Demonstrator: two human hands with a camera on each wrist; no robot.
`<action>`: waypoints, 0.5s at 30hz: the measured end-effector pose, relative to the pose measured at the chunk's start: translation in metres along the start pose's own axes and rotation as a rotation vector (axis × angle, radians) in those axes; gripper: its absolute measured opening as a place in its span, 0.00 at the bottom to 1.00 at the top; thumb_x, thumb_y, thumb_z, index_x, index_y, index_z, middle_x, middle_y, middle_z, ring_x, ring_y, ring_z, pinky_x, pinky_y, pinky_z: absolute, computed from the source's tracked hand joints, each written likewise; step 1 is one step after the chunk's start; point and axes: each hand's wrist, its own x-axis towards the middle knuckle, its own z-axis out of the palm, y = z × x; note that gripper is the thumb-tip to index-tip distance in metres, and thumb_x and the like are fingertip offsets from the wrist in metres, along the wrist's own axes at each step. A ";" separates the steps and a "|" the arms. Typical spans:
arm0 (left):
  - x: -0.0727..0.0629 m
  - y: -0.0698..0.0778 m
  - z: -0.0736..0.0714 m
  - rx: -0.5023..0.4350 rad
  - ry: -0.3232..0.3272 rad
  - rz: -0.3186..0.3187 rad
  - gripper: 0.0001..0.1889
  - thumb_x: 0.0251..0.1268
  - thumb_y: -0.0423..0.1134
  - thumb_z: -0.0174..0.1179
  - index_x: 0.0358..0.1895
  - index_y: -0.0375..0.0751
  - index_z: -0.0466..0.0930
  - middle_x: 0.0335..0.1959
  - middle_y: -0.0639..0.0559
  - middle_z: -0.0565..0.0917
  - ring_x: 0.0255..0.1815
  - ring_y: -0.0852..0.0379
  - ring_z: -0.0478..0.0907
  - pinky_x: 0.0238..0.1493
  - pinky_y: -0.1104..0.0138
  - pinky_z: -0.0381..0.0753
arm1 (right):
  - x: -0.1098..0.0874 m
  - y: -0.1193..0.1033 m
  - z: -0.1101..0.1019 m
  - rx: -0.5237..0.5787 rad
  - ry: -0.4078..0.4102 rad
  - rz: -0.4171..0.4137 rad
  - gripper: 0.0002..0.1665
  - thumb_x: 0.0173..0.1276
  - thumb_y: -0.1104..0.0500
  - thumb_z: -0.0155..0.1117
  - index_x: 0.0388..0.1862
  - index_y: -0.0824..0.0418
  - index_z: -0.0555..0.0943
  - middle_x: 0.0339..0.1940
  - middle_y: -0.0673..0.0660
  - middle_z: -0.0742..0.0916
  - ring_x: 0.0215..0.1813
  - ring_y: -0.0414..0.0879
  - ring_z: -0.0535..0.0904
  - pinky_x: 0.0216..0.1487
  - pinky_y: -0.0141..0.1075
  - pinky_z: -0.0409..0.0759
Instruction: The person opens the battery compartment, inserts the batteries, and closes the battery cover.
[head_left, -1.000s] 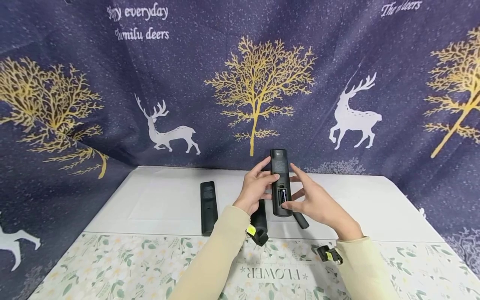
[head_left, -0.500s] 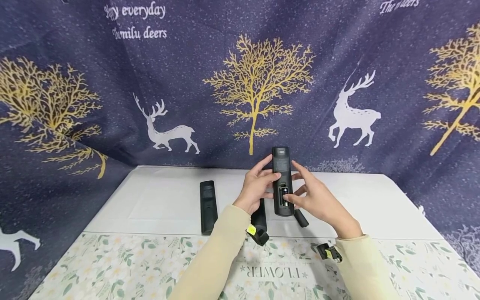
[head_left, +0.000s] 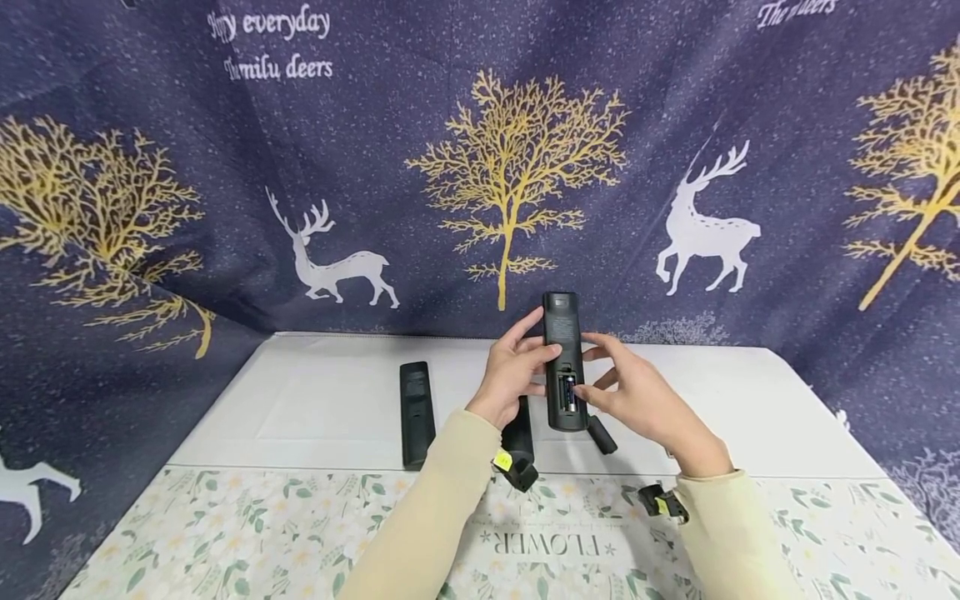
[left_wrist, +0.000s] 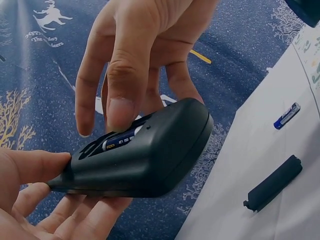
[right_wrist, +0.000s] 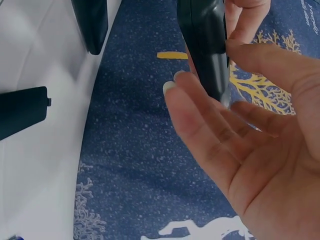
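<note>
My left hand (head_left: 510,371) grips a black remote control (head_left: 561,329) by its side, thumb on its back face, lifted over the white table. Its battery compartment (head_left: 567,393) is uncovered and faces me. A blue and silver battery (left_wrist: 119,142) shows inside it. The thumb of my right hand (head_left: 637,400) rests at the compartment's edge, right over the battery in the left wrist view. The other right fingers reach out loosely beside the remote. On the table below lie the black battery cover (left_wrist: 275,184) and a loose blue battery (left_wrist: 287,116).
Another black remote (head_left: 417,414) lies to the left on the white table (head_left: 322,400). A third remote (head_left: 519,437) is partly hidden under my left wrist. A floral cloth (head_left: 300,533) covers the near side, and a dark blue deer-print curtain (head_left: 450,167) hangs behind.
My right thumb has moved from the compartment's lower end up to its right edge, and the right hand has shifted slightly right. The left hand keeps holding the remote, which rose slightly.
</note>
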 end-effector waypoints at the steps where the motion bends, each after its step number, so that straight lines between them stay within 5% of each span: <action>1: 0.000 0.000 0.000 -0.002 0.000 -0.001 0.35 0.72 0.32 0.69 0.76 0.69 0.75 0.55 0.52 0.88 0.42 0.47 0.87 0.31 0.61 0.87 | 0.000 0.000 -0.001 -0.005 0.001 -0.002 0.43 0.73 0.62 0.74 0.81 0.66 0.65 0.65 0.69 0.82 0.45 0.51 0.88 0.45 0.51 0.86; 15: -0.001 0.001 0.000 -0.009 0.004 -0.005 0.35 0.72 0.32 0.68 0.77 0.68 0.75 0.55 0.52 0.88 0.36 0.53 0.83 0.29 0.62 0.87 | -0.009 0.006 -0.018 -0.121 -0.028 -0.015 0.20 0.69 0.68 0.70 0.58 0.70 0.79 0.49 0.66 0.88 0.43 0.56 0.89 0.47 0.54 0.87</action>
